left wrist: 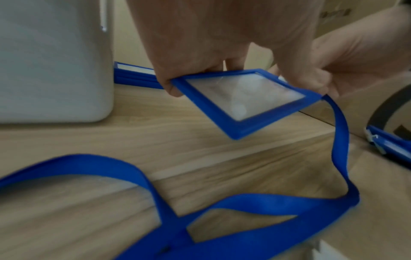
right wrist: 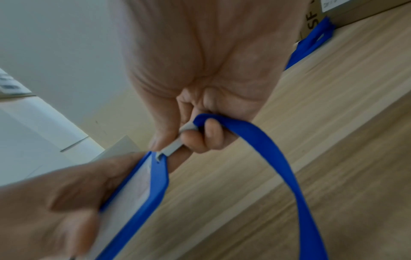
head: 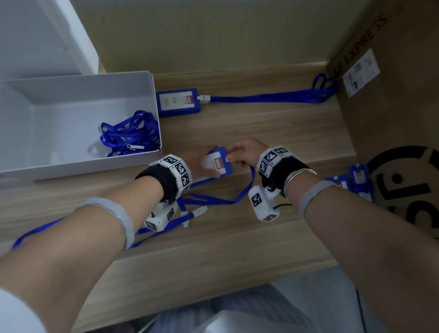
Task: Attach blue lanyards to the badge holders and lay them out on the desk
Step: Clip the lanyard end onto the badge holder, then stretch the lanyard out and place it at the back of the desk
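- Right now the badge holder [head: 219,163] is held in the air just above the desk [head: 246,239], near the middle of the head view, with its clear window facing down toward the left wrist camera.
- Its short edge at 3 o'clock meets the grey clip [right wrist: 170,149] of the blue lanyard [head: 232,198], whose tip sits at the holder's slot; whether it has latched cannot be told from these pictures.
- The left hand [head: 199,165] grips the holder by its edges, fingers curled round the frame.
- The right hand [head: 244,153] pinches the clip between thumb and curled fingers, the strap running out behind the knuckles.
- Risk: if the clip is pushed in crooked, it may skate off the slot, or seem seated and drop out when laid down.
- Risk: the strap loops down toward 6 o'clock and crosses other loose lanyards [head: 191,214] under the left wrist; pulling it straight could drag those along or snag them.
- Risk: the finished badge [head: 178,102] at 12 o'clock lies with its strap stretched toward the cardboard box [head: 406,110] at 3 o'clock; a careless sweep could disturb that layout.
- At 10 o'clock the white tray [head: 21,126] holds more tangled lanyards [head: 129,133], and spare holders [head: 359,179] lean by the box at 4 o'clock, within reach of a stray elbow.
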{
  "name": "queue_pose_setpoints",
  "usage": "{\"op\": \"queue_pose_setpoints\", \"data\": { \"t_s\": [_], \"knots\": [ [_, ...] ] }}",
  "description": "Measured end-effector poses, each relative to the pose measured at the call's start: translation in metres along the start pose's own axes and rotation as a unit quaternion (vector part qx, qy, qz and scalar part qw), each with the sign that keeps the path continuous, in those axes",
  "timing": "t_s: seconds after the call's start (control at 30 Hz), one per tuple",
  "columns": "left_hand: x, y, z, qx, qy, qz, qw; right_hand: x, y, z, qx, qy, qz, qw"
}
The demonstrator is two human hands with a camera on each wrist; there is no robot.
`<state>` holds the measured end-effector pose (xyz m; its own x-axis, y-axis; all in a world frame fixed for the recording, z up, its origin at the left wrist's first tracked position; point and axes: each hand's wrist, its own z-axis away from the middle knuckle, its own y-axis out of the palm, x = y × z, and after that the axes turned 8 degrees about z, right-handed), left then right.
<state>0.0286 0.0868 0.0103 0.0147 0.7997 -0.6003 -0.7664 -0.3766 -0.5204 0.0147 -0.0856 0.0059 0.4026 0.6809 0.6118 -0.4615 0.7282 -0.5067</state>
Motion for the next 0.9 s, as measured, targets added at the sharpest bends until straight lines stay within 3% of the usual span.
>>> {"op": "queue_pose_setpoints", "data": {
  "t_s": [0.13,0.3,0.43,0.57,0.7,0.9],
  "knots": [
    [0.001,-0.001,-0.007,0.008,0.011,-0.085,0.996,0.0,-0.003,-0.006,-0.022,0.007,0.013,1.0],
    [0.005,0.0,-0.008,-0.101,0.049,-0.106,0.988,0.0,-0.01,-0.008,-0.045,0.006,-0.012,0.999],
    [0.0,-0.01,-0.012,-0.137,0.019,-0.095,0.986,0.001,-0.023,-0.005,-0.011,0.023,-0.03,0.999],
    [-0.007,-0.026,-0.021,-0.165,-0.004,-0.069,0.984,-0.005,-0.049,-0.006,-0.09,0.055,0.037,0.994],
    [-0.01,-0.041,-0.033,-0.192,-0.019,-0.083,0.978,-0.01,-0.079,-0.015,-0.18,0.09,0.031,0.979],
    [-0.011,-0.065,-0.056,-0.224,-0.053,-0.116,0.966,-0.022,-0.122,-0.029,-0.201,0.137,-0.016,0.97]
  ]
}}
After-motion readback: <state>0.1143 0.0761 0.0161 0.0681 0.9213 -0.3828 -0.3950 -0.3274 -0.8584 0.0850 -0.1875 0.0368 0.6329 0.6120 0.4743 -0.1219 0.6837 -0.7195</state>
